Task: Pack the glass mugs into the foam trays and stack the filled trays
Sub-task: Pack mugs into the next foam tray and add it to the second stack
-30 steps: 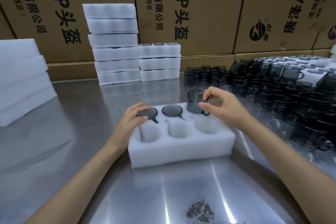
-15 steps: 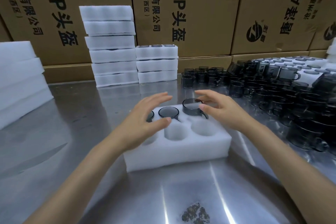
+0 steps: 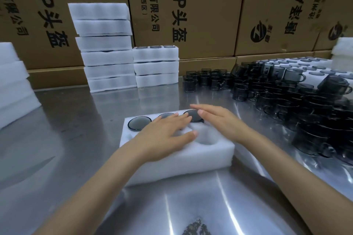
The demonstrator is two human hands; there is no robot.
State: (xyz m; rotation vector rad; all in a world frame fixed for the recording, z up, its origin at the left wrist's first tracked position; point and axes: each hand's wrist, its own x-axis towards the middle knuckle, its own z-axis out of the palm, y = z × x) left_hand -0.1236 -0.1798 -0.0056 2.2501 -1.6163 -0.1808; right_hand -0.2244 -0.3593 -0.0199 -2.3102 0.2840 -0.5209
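A white foam tray (image 3: pixel 183 160) sits on the shiny metal table (image 3: pixel 63 139), and three dark glass mugs (image 3: pixel 139 123) sit down in its back row of holes. The left hand (image 3: pixel 164 137) lies flat over the tray with its fingers straight, and the right hand (image 3: pixel 219 120) is flat too, fingers straight over the right back mug. Many loose mugs (image 3: pixel 286 91) crowd the table on the right, and stacks of trays (image 3: pixel 107 47) stand at the back.

Packing warehouse: printed cardboard cartons (image 3: pixel 191 11), steel table (image 3: pixel 66 129), foam tray stacks (image 3: pixel 107 47), loose glass mugs (image 3: pixel 286 97).
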